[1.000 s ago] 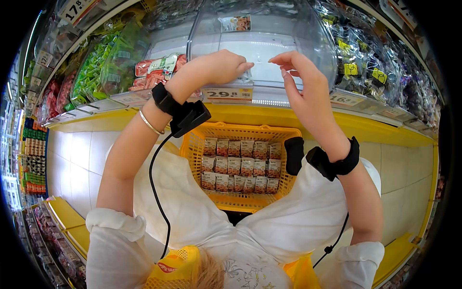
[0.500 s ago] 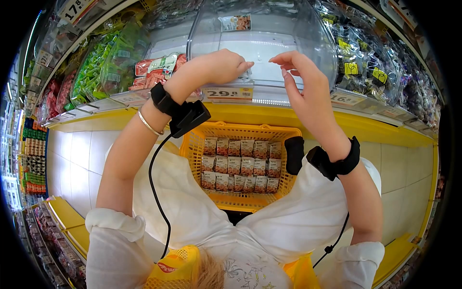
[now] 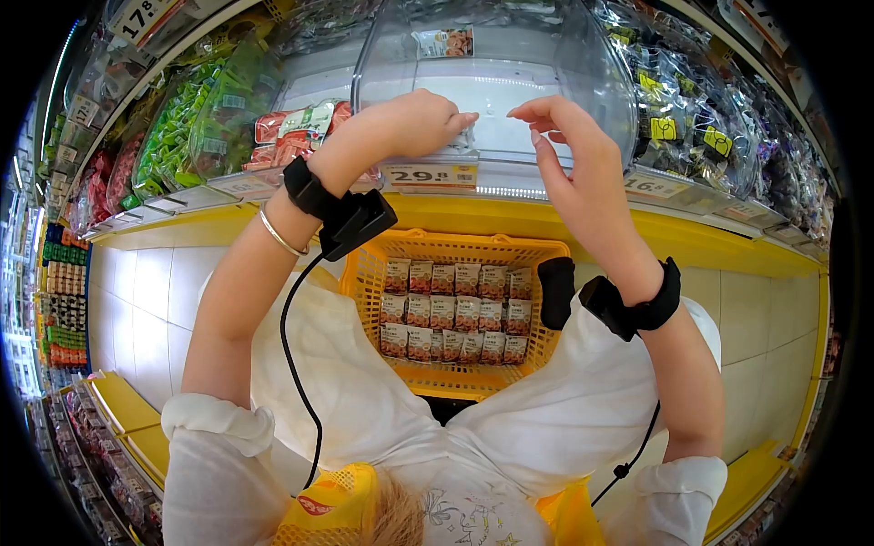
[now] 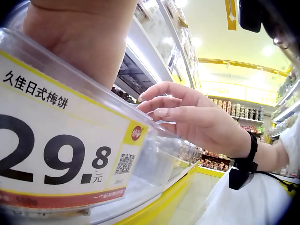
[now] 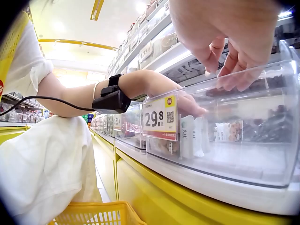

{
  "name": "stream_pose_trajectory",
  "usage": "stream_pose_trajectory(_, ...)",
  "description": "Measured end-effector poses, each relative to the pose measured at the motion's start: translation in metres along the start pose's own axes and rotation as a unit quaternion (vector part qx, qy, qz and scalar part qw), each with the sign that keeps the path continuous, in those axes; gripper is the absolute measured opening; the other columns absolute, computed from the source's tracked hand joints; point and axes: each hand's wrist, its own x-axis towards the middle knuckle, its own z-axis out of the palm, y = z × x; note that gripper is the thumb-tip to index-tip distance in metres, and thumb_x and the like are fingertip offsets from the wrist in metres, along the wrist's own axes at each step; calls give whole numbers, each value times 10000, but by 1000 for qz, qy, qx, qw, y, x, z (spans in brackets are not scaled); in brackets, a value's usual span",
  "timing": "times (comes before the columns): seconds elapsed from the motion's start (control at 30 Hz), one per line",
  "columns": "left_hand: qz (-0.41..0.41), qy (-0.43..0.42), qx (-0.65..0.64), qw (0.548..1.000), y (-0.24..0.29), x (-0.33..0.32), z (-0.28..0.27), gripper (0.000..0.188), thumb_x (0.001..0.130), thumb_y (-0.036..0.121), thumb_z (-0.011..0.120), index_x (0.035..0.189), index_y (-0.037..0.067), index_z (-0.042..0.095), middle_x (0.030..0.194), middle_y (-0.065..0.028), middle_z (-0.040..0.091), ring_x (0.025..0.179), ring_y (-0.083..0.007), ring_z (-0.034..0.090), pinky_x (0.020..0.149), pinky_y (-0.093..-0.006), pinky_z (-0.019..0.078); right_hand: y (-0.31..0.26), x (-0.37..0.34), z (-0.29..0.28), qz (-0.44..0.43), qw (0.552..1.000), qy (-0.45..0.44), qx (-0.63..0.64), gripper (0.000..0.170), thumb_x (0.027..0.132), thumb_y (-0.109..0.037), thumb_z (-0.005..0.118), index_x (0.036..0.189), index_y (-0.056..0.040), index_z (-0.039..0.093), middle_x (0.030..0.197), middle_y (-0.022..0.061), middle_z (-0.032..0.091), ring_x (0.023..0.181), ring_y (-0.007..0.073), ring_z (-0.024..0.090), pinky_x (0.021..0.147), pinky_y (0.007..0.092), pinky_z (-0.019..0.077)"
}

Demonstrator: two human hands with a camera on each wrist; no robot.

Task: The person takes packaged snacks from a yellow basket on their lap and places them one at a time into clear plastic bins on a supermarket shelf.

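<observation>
My left hand (image 3: 414,125) reaches over the front wall of a clear bin (image 3: 514,91), beside the 29.8 price card (image 3: 431,177). In the right wrist view, the left hand (image 5: 185,100) is at the tops of upright white packets (image 5: 187,138) behind that card; how its fingers lie on them is mostly hidden. Only its wrist and heel show in the left wrist view. My right hand (image 3: 583,155) hovers over the bin's front right part, fingers loosely bent and thumb apart, holding nothing. One packet (image 3: 445,43) lies farther back in the bin.
Below the shelf edge, a yellow basket (image 3: 362,314) holds rows of small packets (image 3: 442,314) between the person's knees. Red-and-white packages (image 3: 305,132) fill the bin at left, and dark bags with yellow labels (image 3: 664,129) fill the right one. A black cable hangs from the left wrist camera.
My left hand has shifted very slightly to the left. The right hand stays in the same place, and the packets in the basket look the same.
</observation>
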Motion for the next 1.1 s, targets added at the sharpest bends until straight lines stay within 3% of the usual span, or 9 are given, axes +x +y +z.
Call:
stream_pose_trajectory(0.57, 23, 78, -32, 996, -3, -2, 5, 462, 1023, 379, 364, 1087, -13, 598, 977, -257, 647, 951, -462, 568, 850, -478, 449, -1, -1, -2, -2, 1000, -2, -2, 229, 824, 80, 499, 1021, -8, 574, 952, 149, 619, 863, 314, 610, 773, 372, 485)
stream_pose_trajectory(0.67, 28, 65, -25, 997, -5, -1, 8, 440, 1024, 363, 374, 1129, -9, 585, 1044, -259, 635, 995, -455, 557, 882, -471, 442, -1, -2, -2, -3, 1000, -4, -6, 229, 825, 79, 501, 1024, -9, 573, 954, 151, 619, 865, 317, 610, 772, 373, 485)
stream_pose_trajectory(0.8, 112, 284, 43, 951, 14, -14, 14, 309, 981, 223, 497, 1201, 10, 541, 1212, -239, 551, 1107, -428, 522, 956, -446, 420, 4, 0, -2, -19, 999, 19, -20, 232, 827, 73, 504, 1030, -14, 577, 963, 150, 629, 875, 312, 618, 778, 369, 489)
stream_pose_trajectory(0.87, 218, 416, 46, 882, 54, -31, 3, 236, 878, 39, 547, 1109, 3, 569, 1167, -197, 563, 1044, -397, 562, 904, -424, 464, 8, 0, -4, -25, 999, 31, -27, 233, 827, 71, 505, 1031, -14, 579, 957, 148, 634, 872, 310, 622, 777, 368, 493)
stream_pose_trajectory(0.93, 250, 375, -50, 891, 96, -61, 15, 247, 818, -19, 539, 1061, 6, 578, 1132, -171, 568, 999, -372, 574, 866, -403, 483, 9, 2, -6, -38, 996, 79, 2, 232, 824, 61, 511, 1029, -18, 586, 929, 143, 643, 849, 302, 630, 765, 362, 500)
stream_pose_trajectory(0.97, 275, 338, -139, 889, 113, -73, 24, 273, 759, -77, 531, 1012, 8, 587, 1098, -146, 573, 953, -346, 586, 827, -382, 502, 12, 2, -13, 8, 999, 38, -9, 212, 890, 19, 520, 1079, -36, 598, 1053, 70, 674, 971, 165, 649, 840, 263, 497)
stream_pose_trajectory(1.0, 347, 355, -163, 853, 117, -73, 56, 270, 699, -107, 514, 930, 13, 586, 1045, -113, 563, 874, -312, 582, 758, -361, 517, 3, 2, -17, 14, 999, 37, -10, 212, 890, 19, 520, 1079, -36, 598, 1053, 70, 674, 971, 165, 649, 840, 263, 497)
stream_pose_trajectory(1.03, 391, 233, -232, 860, 116, -74, 84, 228, 729, -100, 532, 927, 6, 570, 1014, -121, 554, 882, -302, 585, 750, -360, 518, -12, 3, -19, 21, 999, 42, -9, 203, 863, 48, 504, 1042, -7, 584, 984, 117, 662, 917, 207, 658, 809, 288, 509)
stream_pose_trajectory(1.1, 350, 147, -277, 883, 115, -76, 151, 187, 799, -79, 543, 958, 16, 515, 1039, -121, 516, 893, -286, 586, 746, -333, 510, 6, 1, -13, 13, 997, 66, 43, 180, 831, 80, 493, 990, 31, 561, 897, 165, 638, 855, 253, 661, 770, 316, 519)
